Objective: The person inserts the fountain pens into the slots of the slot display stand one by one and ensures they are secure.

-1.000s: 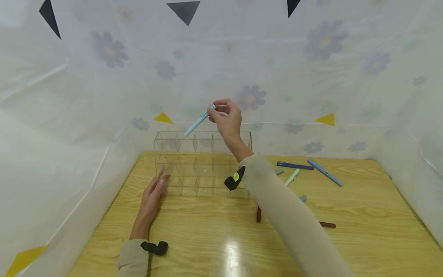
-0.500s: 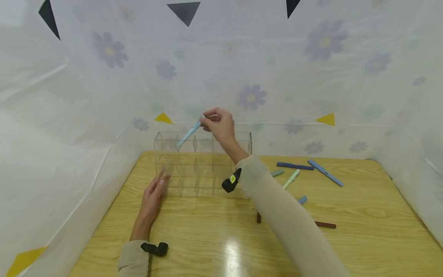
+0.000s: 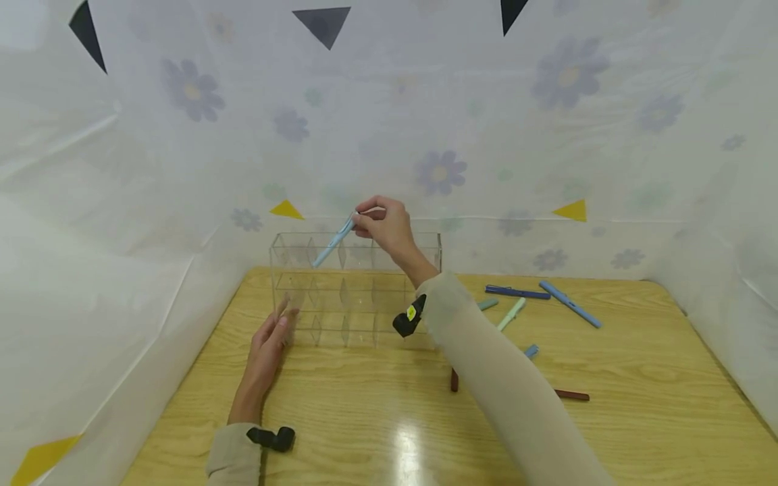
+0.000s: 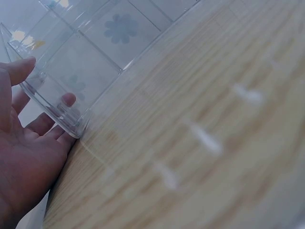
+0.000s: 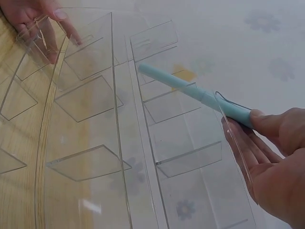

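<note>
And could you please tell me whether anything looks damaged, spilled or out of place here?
Nothing looks damaged or spilled. The clear rack stands upright, the left hand holding its side. Only the loose pens look untidy, lying at mixed angles right of the rack, some partly hidden by the right sleeve.
</note>
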